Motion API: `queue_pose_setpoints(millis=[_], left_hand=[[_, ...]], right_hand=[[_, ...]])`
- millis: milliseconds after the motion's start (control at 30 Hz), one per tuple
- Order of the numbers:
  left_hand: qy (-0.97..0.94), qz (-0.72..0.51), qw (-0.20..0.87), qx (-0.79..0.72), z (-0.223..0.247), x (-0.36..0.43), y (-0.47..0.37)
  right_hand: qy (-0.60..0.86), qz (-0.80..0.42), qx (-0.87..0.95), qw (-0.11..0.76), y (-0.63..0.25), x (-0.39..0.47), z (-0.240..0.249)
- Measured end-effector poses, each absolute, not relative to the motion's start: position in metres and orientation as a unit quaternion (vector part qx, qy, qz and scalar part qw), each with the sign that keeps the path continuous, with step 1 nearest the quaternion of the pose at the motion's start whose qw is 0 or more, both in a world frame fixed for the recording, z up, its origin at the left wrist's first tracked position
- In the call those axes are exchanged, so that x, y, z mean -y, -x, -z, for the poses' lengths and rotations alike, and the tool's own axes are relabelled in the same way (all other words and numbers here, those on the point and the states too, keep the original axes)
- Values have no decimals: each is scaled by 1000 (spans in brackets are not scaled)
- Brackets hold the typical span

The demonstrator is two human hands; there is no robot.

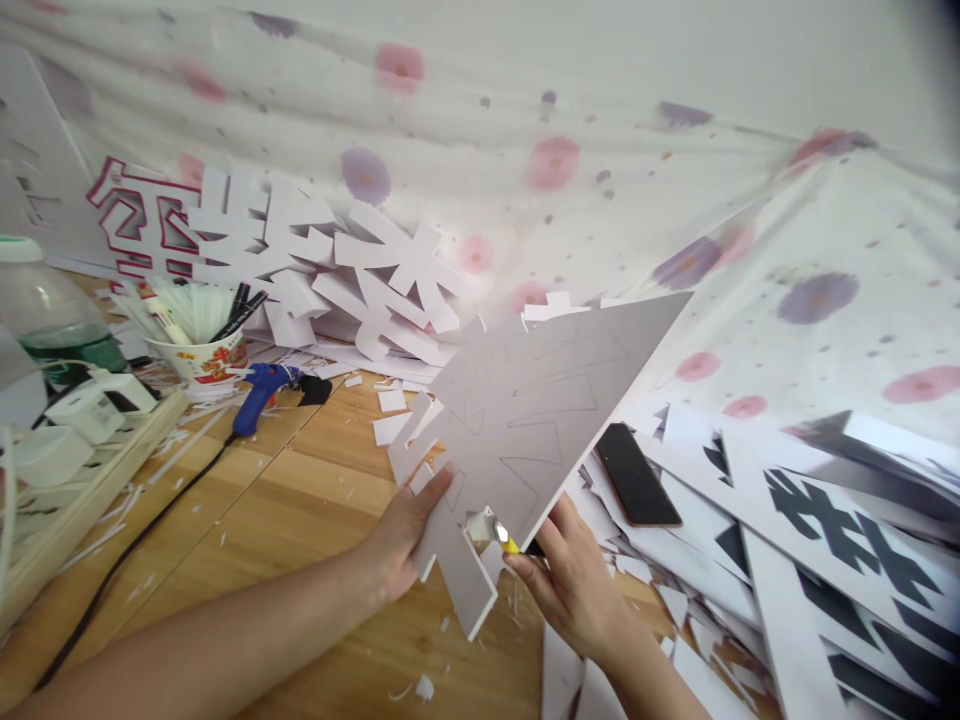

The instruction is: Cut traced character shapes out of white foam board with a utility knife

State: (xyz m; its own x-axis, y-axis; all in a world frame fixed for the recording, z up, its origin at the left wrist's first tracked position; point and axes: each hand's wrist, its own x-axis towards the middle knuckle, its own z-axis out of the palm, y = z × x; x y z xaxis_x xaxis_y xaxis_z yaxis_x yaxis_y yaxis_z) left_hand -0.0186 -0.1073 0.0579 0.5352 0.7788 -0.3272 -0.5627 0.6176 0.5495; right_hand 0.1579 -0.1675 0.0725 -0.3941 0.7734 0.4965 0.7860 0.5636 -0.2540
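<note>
A white foam board with pencil outlines stands tilted above the wooden table, its lower left part cut into strips and notches. My left hand grips the board's lower left, thumb on the drawn face. At the lower right edge, my right hand is closed around a yellow and black cutter, whose tip is at the board near a cut opening. The board hides part of the right fingers. A small white scrap is beside the cutter tip.
Cut white characters lean at the back. A blue glue gun, a cup of pens, a power strip and a bottle are at left. Right lie a phone and piled cut boards. Scraps litter the wooden table.
</note>
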Motion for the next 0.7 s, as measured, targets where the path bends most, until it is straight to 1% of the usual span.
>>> queue_pose_setpoints(millis=[167,300,433,600,700], left_hand=[[-187,-389,857,-280,-58,108,18],[-195,-405,849,-279,-60,107,19],[-206,-459,810,-301,-59,100,21],[-240,-511,748,-347,-58,94,25],[-244,-522,732,-362,-61,93,26]], right_hand=[[483,15,824,297,-161,163,-71],[474,-24,826,303,-159,164,-70],[453,-55,836,304,-157,169,-70],[468,-55,807,356,-162,172,-64],[470,-71,806,353,-165,172,-59]])
